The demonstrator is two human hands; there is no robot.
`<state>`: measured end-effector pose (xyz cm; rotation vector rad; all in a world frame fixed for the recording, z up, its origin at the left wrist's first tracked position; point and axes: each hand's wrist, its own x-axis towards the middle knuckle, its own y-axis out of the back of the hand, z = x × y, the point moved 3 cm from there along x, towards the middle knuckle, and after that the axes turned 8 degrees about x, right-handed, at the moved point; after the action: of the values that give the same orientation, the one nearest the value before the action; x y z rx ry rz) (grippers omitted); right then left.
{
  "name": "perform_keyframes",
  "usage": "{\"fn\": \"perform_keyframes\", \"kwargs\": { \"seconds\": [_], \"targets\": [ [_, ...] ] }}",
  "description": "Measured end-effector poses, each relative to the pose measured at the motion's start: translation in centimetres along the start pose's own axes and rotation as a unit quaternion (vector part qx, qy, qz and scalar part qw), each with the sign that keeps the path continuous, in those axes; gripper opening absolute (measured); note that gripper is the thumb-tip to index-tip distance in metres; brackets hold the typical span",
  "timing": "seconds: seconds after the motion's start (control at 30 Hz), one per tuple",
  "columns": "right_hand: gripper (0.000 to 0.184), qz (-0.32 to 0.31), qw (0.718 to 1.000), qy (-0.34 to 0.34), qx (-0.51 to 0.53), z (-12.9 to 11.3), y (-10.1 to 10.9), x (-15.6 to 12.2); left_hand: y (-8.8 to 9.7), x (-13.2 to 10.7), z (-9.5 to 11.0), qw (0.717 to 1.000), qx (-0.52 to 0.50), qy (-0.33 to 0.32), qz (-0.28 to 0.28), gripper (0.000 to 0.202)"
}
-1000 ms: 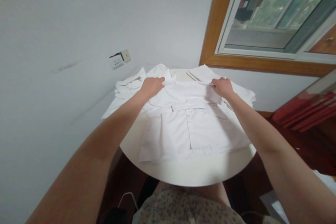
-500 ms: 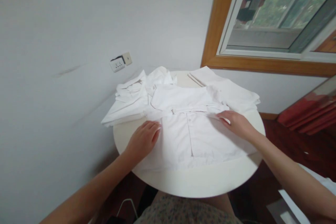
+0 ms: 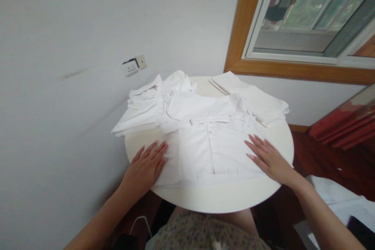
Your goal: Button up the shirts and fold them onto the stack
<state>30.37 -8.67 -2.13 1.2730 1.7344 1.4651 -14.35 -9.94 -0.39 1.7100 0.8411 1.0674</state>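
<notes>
A white buttoned shirt (image 3: 211,144) lies spread on a round white table (image 3: 216,197), collar away from me. My left hand (image 3: 145,168) rests flat at the shirt's left edge, fingers stretched out, partly on the tabletop. Flat on the shirt's right side lies my right hand (image 3: 268,157), its fingers spread. Neither hand holds anything.
A crumpled pile of white garments (image 3: 145,103) sits at the table's back left. A folded white stack (image 3: 252,97) lies at the back right. A wall socket (image 3: 131,66) is on the grey wall; a wood-framed window (image 3: 293,27) is at upper right. Red fabric (image 3: 342,125) lies right.
Both hands have slid from the shirt's collar toward me, down its sides, and now lie flat with fingers spread near the lower part.
</notes>
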Motion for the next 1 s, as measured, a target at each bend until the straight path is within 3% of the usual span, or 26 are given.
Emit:
{"fn": "perform_keyframes", "kwargs": {
  "seconds": [0.3, 0.53, 0.67, 0.8, 0.9, 1.0],
  "targets": [
    [0.055, 0.026, 1.0, 0.0, -0.017, -0.5, -0.8, -1.8, 1.1, -1.7, -0.8, 0.998, -0.05, 0.018, 0.044, 0.038],
    [0.055, 0.028, 0.999, -0.001, -0.014, -0.6, -0.6, -2.0, 1.3, -2.5, -2.4, 0.991, -0.095, 0.086, 0.049, 0.042],
    [0.055, 0.028, 0.999, 0.0, -0.016, -0.8, -0.5, -1.9, 1.8, -3.1, -2.9, 0.99, -0.09, 0.089, 0.068, 0.043],
    [0.055, 0.03, 0.999, -0.002, -0.011, -0.9, -0.4, -1.9, 3.1, -3.0, -1.4, 0.989, -0.094, 0.065, 0.091, 0.04],
    [0.056, 0.028, 1.0, -0.001, -0.01, -0.8, -0.5, -2.0, 3.6, -2.1, 1.0, 0.992, -0.113, 0.004, 0.058, 0.046],
    [0.057, 0.029, 1.0, 0.001, -0.011, -0.6, -0.5, -2.0, 3.1, -1.2, 3.0, 0.992, -0.109, -0.062, 0.019, 0.056]
  ]
}}
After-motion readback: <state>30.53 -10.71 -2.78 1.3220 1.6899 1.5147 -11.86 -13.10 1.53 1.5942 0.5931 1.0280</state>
